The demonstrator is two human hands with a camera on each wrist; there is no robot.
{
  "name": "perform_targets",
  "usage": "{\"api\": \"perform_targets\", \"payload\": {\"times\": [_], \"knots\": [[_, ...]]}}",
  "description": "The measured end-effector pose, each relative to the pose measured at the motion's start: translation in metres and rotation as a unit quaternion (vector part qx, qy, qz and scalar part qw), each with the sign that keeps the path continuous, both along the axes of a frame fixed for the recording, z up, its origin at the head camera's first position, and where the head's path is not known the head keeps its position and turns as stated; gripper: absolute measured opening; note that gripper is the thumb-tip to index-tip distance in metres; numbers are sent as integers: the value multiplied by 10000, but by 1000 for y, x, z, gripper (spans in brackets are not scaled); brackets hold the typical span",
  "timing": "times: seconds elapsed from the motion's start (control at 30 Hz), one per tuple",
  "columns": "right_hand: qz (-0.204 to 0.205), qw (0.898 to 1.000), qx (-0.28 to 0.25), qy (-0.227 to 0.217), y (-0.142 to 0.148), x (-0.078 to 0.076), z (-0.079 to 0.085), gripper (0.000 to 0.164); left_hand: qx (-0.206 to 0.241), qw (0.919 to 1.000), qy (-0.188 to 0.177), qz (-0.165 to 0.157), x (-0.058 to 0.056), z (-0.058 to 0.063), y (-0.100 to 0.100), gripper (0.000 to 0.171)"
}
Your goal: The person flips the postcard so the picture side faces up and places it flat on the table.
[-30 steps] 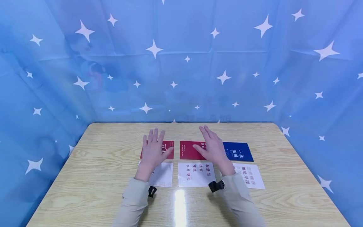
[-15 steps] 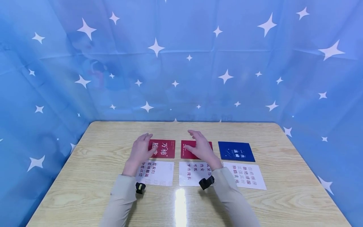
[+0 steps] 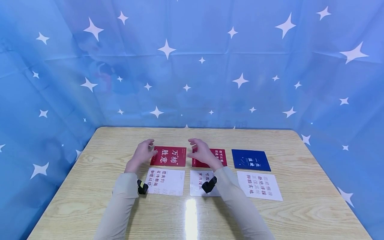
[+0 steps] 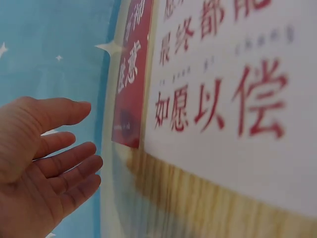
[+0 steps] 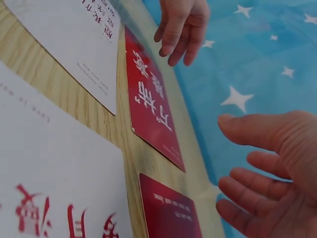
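My left hand (image 3: pixel 140 156) hovers by the left edge of a red card (image 3: pixel 174 156) printed with white characters. Its fingers are loosely bent with nothing between them, as the left wrist view of the hand (image 4: pixel 54 163) confirms. Above a second red card (image 3: pixel 220 156), partly covering it, is my right hand (image 3: pixel 202 153). In the right wrist view this hand (image 5: pixel 272 173) holds nothing and its fingers are relaxed, apart from the cards. A white card with red characters (image 3: pixel 174 183) lies below the first red one. Another white card (image 3: pixel 196 183) is partly hidden by the right wrist.
To the right, a dark blue card (image 3: pixel 247 159) lies above a third white card (image 3: pixel 262 186), which is slightly tilted. The cards form two rows on a wooden table (image 3: pixel 294 216). A blue curtain with white stars (image 3: pixel 192 73) hangs behind the table's far edge.
Both hands have shifted left, and their spread fingers have become more bent. More of the left red and white cards shows, and the blue card is uncovered. The cards appear to stay in place.
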State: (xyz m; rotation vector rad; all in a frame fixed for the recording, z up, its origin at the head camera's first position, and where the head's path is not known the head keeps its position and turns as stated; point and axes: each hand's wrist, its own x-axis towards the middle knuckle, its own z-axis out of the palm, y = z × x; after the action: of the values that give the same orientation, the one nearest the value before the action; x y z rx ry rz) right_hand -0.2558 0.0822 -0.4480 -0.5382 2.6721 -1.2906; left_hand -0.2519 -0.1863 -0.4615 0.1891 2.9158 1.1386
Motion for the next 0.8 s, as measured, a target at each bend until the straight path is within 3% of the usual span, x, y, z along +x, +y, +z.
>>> {"api": "perform_targets", "payload": {"times": [0.17,0.37,0.6,0.8], "knots": [[152,9993,59,-327,-12,-12,-3,62,-6,9994,-334,72,-8,-2,-5,60],[4,9964,174,-827,-24,-22,-11,62,2,9983,-580,39,-18,-7,-6,57],[70,9942,739,-779,-34,-28,-20,62,-81,9971,-745,108,-23,-9,-5,45],[28,9914,1143,-640,-40,-28,-17,58,-71,9966,-809,134,-25,-7,-3,38]]}}
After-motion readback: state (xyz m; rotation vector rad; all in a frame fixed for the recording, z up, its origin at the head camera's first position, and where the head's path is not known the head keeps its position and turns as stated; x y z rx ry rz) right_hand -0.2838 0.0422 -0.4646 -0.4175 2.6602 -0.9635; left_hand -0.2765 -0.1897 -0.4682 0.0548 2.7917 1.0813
